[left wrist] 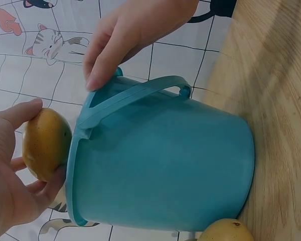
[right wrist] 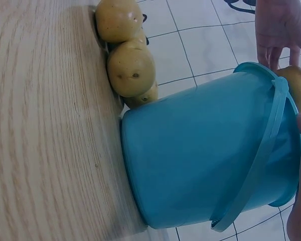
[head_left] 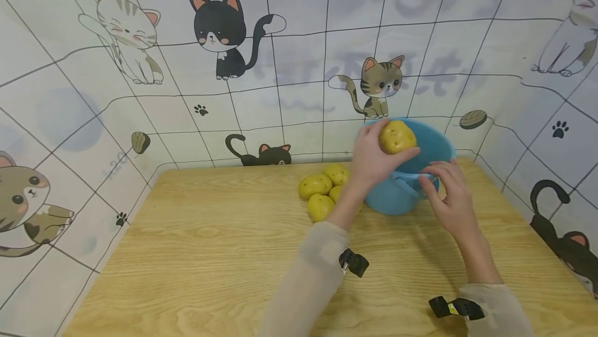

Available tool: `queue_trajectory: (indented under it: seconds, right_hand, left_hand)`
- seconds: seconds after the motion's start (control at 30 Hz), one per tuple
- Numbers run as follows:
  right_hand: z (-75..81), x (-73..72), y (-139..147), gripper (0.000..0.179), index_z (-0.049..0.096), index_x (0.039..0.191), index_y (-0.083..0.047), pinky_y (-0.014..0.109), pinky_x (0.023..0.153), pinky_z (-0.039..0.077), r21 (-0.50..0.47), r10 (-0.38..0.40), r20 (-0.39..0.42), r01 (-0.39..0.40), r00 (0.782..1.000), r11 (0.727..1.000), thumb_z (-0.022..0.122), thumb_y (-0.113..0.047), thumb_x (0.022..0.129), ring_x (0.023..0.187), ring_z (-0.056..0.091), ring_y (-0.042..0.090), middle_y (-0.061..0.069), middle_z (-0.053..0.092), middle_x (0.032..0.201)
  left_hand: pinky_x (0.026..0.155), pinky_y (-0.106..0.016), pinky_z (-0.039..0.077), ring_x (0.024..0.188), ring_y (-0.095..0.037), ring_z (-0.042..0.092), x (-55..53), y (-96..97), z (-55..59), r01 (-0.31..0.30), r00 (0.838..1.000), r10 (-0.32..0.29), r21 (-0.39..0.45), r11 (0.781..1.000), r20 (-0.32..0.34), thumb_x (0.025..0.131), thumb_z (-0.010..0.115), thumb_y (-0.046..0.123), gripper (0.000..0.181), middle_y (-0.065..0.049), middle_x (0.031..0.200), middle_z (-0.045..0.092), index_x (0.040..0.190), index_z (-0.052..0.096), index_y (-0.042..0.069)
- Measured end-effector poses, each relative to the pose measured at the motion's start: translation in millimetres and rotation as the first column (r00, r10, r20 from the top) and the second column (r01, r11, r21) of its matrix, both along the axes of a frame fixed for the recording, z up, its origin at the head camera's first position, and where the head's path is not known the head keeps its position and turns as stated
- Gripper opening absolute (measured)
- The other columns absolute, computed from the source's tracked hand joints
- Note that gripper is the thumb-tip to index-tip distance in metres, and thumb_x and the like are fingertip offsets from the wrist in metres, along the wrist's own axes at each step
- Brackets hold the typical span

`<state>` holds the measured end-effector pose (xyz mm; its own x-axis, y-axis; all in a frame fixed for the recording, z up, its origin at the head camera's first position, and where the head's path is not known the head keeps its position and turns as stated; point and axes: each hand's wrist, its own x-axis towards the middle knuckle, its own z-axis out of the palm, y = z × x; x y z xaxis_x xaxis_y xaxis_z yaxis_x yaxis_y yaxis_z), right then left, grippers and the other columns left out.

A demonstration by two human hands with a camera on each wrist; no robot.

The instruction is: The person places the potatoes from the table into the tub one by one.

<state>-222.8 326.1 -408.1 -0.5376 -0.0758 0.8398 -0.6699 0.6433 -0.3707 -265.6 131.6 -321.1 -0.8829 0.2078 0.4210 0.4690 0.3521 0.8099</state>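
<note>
A yellow potato is gripped in my left hand, held over the mouth of a blue bucket. In the left wrist view the potato sits between thumb and fingers, right at the bucket's rim. My right hand pinches the bucket's near right rim, thumb outside, beside the handle that hangs down the side. The bucket stands upright on the table. Several more potatoes lie in a group at its left, partly behind my left forearm.
The wooden table runs up to a wall covered in tiles and cartoon cats. The bucket stands near the table's back right part, close to that wall. Each sleeve carries a small black camera at the wrist.
</note>
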Motion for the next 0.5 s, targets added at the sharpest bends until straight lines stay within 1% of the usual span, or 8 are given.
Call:
queue_trajectory:
  seconds: [0.1,0.23,0.37,0.47,0.5]
  right_hand:
    - [0.0,0.5,1.2,0.04,0.066,0.104,0.009,0.055,0.12,0.02,0.014,-0.006,0.011,0.006,1.0,1.0,0.06,-0.031,0.103,0.118,0.051,0.016,0.023,0.063,0.108]
    - [-0.3,0.3,1.3,0.036,0.066,0.104,0.008,0.054,0.12,0.02,0.015,-0.008,0.017,0.007,1.0,1.0,0.061,-0.027,0.102,0.118,0.052,0.017,0.023,0.063,0.109]
    - [-0.3,-0.2,0.4,0.036,0.067,0.103,0.007,0.054,0.12,0.02,0.0,-0.002,0.008,0.002,1.0,1.0,0.062,-0.029,0.102,0.116,0.053,0.022,0.022,0.063,0.109]
    - [-0.5,-0.7,0.0,0.037,0.068,0.103,0.006,0.054,0.12,0.02,-0.01,0.001,-0.005,-0.001,1.0,1.0,0.062,-0.03,0.102,0.115,0.053,0.024,0.021,0.064,0.108]
    - [-0.6,-0.9,0.0,0.036,0.068,0.103,0.006,0.055,0.12,0.021,-0.013,0.006,-0.01,-0.006,1.0,1.0,0.063,-0.03,0.102,0.115,0.053,0.024,0.021,0.064,0.107]
  left_hand:
    - [0.073,-0.019,0.049,0.109,-0.013,0.054,-1.1,3.2,-1.8,-0.007,1.0,0.007,-0.014,1.0,0.009,0.079,0.084,0.046,0.082,-0.004,0.141,0.047,0.149,0.049,0.022]
    - [0.074,-0.02,0.05,0.11,-0.014,0.054,-2.3,6.4,-5.4,-0.016,1.0,0.017,-0.016,1.0,0.022,0.079,0.084,0.047,0.082,-0.003,0.142,0.046,0.149,0.049,0.023]
    - [0.088,-0.026,0.052,0.123,-0.018,0.051,-4.3,7.7,-6.9,-0.041,0.999,0.041,-0.007,0.999,0.008,0.082,0.082,0.045,0.078,-0.005,0.146,0.044,0.149,0.05,0.02]
    - [0.099,-0.032,0.049,0.132,-0.022,0.046,-5.8,6.5,-6.7,-0.053,0.998,0.053,-0.009,0.999,-0.016,0.085,0.08,0.04,0.07,-0.008,0.147,0.045,0.146,0.053,0.017]
    - [0.101,-0.033,0.048,0.132,-0.022,0.046,-6.0,5.7,-6.8,-0.049,0.999,0.049,-0.012,0.999,-0.024,0.086,0.08,0.038,0.068,-0.009,0.146,0.046,0.145,0.054,0.016]
